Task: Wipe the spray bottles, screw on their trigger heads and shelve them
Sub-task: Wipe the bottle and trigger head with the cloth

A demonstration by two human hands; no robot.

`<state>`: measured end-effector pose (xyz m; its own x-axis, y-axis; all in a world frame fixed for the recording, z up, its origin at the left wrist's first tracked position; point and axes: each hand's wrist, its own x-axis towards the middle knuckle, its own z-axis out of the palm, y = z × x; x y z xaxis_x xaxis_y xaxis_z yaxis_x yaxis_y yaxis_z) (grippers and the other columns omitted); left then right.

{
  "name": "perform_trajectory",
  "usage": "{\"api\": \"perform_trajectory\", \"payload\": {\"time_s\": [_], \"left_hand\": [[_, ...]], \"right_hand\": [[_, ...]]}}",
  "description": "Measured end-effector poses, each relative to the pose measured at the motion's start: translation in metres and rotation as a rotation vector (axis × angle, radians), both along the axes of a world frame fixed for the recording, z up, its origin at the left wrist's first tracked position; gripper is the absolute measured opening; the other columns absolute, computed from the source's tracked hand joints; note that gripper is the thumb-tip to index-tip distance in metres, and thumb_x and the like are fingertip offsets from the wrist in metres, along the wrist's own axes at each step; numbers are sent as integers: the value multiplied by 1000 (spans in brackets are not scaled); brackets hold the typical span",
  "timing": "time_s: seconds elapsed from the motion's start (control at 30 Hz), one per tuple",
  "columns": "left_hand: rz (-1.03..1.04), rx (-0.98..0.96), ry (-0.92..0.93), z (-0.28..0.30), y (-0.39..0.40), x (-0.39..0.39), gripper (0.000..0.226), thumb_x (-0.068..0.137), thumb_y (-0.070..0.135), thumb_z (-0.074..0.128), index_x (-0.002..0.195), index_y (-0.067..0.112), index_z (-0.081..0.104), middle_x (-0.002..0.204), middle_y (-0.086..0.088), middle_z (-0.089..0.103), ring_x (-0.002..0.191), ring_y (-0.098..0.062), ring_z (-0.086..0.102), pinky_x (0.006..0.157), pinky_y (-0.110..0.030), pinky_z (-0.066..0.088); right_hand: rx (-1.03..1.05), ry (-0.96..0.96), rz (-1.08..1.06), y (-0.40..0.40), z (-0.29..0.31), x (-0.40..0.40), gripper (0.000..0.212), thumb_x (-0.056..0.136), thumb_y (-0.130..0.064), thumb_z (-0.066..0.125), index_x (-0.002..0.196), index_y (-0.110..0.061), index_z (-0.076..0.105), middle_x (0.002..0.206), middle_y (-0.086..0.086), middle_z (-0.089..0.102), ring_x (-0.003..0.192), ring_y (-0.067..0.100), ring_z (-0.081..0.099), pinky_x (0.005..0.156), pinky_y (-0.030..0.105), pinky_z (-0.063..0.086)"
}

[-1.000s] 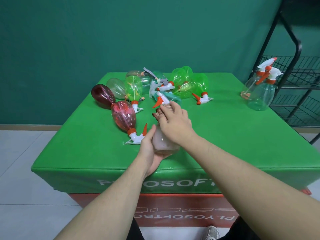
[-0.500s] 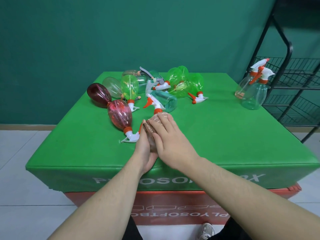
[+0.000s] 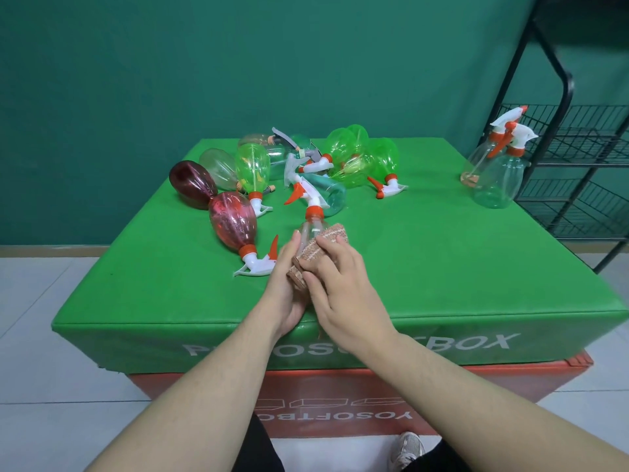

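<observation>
Near the front edge of the green counter (image 3: 425, 267), a clear bottle (image 3: 311, 233) lay between both hands. The left hand (image 3: 287, 287) cupped its body, fingers curled round; the right hand (image 3: 340, 287) pressed a brownish cloth (image 3: 328, 238) against it with fingers nearly straight. Empty thin plastic, it was probably light, slick and easily dented, so best held round the body.

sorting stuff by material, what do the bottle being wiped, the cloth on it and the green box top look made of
The clear bottle looks like thin glossy plastic: see-through, with the dip tube visible inside.
The brown cloth seems a coarse woven or knitted fabric, matte, with a ribbed texture; the right hand presses it on.
The green box top looks like smooth vinyl over padding, judging by its soft sheen and rounded, stitched edges.
</observation>
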<state>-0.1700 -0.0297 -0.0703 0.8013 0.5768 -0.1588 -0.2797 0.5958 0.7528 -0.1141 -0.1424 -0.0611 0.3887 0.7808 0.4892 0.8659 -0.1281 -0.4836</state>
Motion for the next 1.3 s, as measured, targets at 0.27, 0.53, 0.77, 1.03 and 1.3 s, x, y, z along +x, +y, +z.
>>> {"api": "perform_trajectory", "payload": {"time_s": [0.27, 0.53, 0.77, 1.03, 1.3], "left_hand": [[9, 68, 62, -1, 1, 1, 57, 94, 46, 56, 137, 9, 62, 137, -14, 66, 128, -21, 63, 107, -32, 49], [-27, 79, 72, -5, 4, 2, 36, 109, 33, 35, 119, 26, 69, 113, 1, 78, 97, -14, 73, 76, -36, 60], [-12, 39, 119, -2, 4, 1, 47, 109, 42, 37, 139, 15, 61, 129, -16, 71, 102, -28, 71, 79, -43, 60], [30, 4, 85, -2, 3, 2, 40, 111, 39, 33, 117, 26, 70, 105, 0, 79, 88, -15, 76, 70, -35, 60], [43, 28, 85, 0, -2, 2, 51, 110, 48, 32, 133, 17, 65, 125, -6, 74, 112, -17, 72, 87, -28, 60]], "right_hand": [[20, -71, -61, 21, 11, 6, 50, 93, -29, 40, 137, -8, 52, 147, 7, 48, 144, 28, 36, 119, 48, 29], [-197, -30, -52, 39, 44, 24, 59, 102, -33, 36, 157, -12, 31, 169, 7, 11, 156, 25, 4, 127, 43, 8], [-256, 205, -98, 59, 53, 39, 57, 106, -31, 38, 159, -14, 26, 169, 7, 10, 154, 23, 16, 121, 35, 19], [-192, 30, -14, 46, 31, 29, 52, 106, -29, 36, 152, -5, 38, 164, 19, 24, 152, 31, 22, 125, 39, 17], [-103, -265, 98, 12, -3, 23, 54, 105, -30, 31, 154, -8, 36, 165, 14, 23, 154, 35, 15, 121, 54, 24]]}}
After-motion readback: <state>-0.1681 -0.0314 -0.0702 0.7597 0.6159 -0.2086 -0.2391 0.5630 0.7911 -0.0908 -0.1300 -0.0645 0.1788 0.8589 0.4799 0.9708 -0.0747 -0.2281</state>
